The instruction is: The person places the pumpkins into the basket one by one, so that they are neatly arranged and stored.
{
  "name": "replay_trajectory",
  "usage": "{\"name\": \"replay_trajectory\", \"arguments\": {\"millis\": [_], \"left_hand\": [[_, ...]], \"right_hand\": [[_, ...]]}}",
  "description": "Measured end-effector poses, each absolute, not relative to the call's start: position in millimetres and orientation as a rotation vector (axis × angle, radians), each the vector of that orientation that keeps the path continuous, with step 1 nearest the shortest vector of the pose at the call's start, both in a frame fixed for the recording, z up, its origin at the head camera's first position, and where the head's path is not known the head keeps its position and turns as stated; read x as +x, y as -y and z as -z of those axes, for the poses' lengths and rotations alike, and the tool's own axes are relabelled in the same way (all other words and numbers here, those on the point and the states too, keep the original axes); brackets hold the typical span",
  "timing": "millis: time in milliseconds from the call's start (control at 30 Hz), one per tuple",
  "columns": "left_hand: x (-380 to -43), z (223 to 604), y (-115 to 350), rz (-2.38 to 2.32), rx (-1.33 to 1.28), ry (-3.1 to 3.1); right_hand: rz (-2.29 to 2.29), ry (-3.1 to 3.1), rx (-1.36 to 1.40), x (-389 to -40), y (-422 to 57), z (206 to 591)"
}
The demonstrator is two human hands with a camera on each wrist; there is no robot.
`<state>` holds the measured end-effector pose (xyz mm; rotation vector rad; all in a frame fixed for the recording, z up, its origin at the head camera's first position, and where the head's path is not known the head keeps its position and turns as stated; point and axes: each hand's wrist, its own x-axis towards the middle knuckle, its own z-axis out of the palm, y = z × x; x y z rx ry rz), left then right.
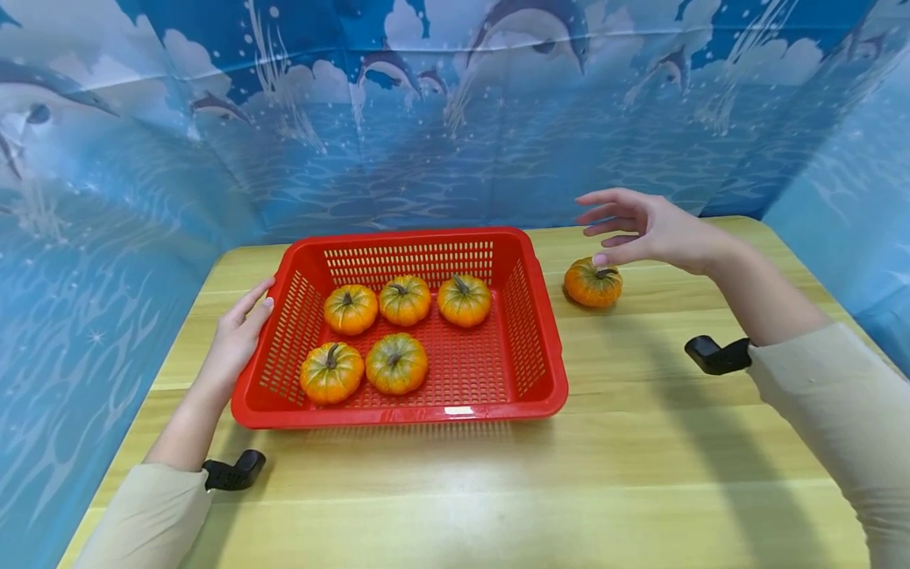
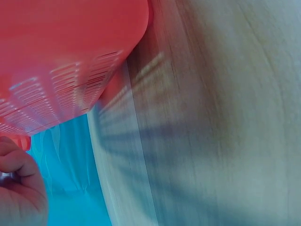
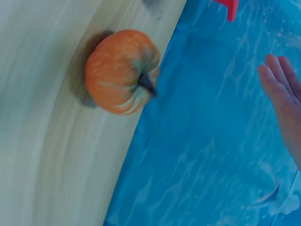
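Observation:
A red plastic basket (image 1: 419, 417) with slotted walls stands on the table, several small orange pumpkins (image 1: 396, 363) inside it. My left hand (image 1: 233, 340) grips its left rim; the left wrist view shows curled fingers beside the basket wall (image 2: 47, 42). To the right of the basket, a single pumpkin (image 1: 592, 288) sits on the tabletop. Over it hovers my right hand (image 1: 657, 229), fingers spread loosely and pointing left, the thumb tip overlapping the pumpkin's top in the head view. In the right wrist view the pumpkin (image 3: 115, 75) and the hand (image 3: 284, 101) show apart, with nothing held.
The light wooden table (image 1: 455, 498) extends in front of the basket and to its right. Blue curtains (image 1: 441, 166) printed with dolphins hang behind the table and at both sides. Each wrist wears a black device (image 1: 718, 356) at the sleeve cuff.

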<state>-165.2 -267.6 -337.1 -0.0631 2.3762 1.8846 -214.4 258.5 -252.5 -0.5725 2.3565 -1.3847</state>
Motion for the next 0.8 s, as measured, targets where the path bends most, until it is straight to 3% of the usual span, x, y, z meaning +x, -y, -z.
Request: {"name": "replay_trajectory", "arguments": {"millis": [800], "left_hand": [[-166.1, 339.8, 267.9, -1.905, 0.000, -2.382]], "right_hand": [[1.461, -2.431, -0.244, -206.0, -314.5, 315.0]]}}
